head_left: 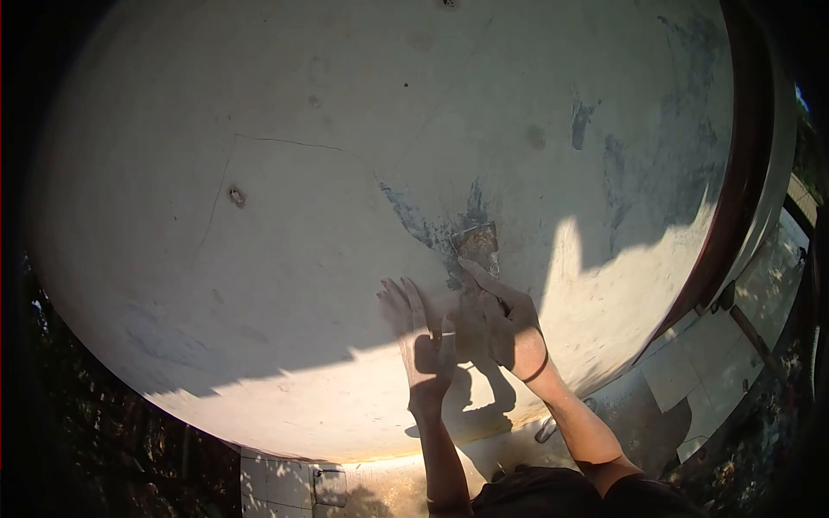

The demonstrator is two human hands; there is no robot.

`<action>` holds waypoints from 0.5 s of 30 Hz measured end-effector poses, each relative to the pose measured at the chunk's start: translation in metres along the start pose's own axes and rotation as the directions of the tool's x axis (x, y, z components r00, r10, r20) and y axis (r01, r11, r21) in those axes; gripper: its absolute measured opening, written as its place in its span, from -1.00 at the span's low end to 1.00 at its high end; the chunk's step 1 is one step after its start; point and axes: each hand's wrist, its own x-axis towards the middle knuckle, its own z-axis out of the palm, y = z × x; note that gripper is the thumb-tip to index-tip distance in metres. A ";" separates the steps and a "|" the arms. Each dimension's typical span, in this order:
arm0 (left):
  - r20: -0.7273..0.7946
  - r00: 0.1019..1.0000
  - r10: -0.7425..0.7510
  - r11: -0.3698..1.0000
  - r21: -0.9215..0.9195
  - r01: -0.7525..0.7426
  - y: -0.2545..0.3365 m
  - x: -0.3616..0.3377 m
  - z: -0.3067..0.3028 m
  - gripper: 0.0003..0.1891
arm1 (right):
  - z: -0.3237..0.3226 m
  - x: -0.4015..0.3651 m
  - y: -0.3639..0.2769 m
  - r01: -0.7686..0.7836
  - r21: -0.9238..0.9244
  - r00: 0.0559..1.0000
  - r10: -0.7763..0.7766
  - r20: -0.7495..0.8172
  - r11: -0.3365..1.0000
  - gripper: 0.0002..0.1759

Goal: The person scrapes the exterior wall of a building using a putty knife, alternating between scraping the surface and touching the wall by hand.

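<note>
My right hand (508, 324) is closed around a scraper, its thumb stretched up along the tool. The scraper's broad, stained blade (480, 245) lies against the pale wall (302, 233), at the lower end of a dark grey scraped-looking patch (406, 211). To the left, my left hand (423, 337) is raised at the wall with its fingers apart and nothing in it. Most of the scraper's handle is hidden in my right hand.
A thin crack and a small hole (236, 195) mark the wall on the left. Larger grey patches (682, 147) spread at the upper right, beside a dark red vertical trim (734, 190). Paving tiles (691, 371) lie below right. Sunlight crosses the lower wall.
</note>
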 end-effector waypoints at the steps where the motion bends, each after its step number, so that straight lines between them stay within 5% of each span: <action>1: -0.009 1.000 0.001 1.000 -0.008 -0.001 0.001 0.004 0.000 -0.17 | -0.002 0.001 0.002 -0.053 0.042 0.998 0.052 0.023 0.998 -0.49; 4: -0.015 1.000 -0.010 0.999 0.053 0.011 0.005 0.011 -0.002 -0.16 | -0.004 0.021 -0.016 0.120 -0.064 0.993 -0.120 0.007 0.991 -0.49; 15: -0.014 1.000 0.027 0.996 0.080 -0.026 0.011 0.024 -0.011 -0.15 | 0.000 0.020 -0.027 0.018 -0.060 1.000 -0.018 0.000 0.998 -0.49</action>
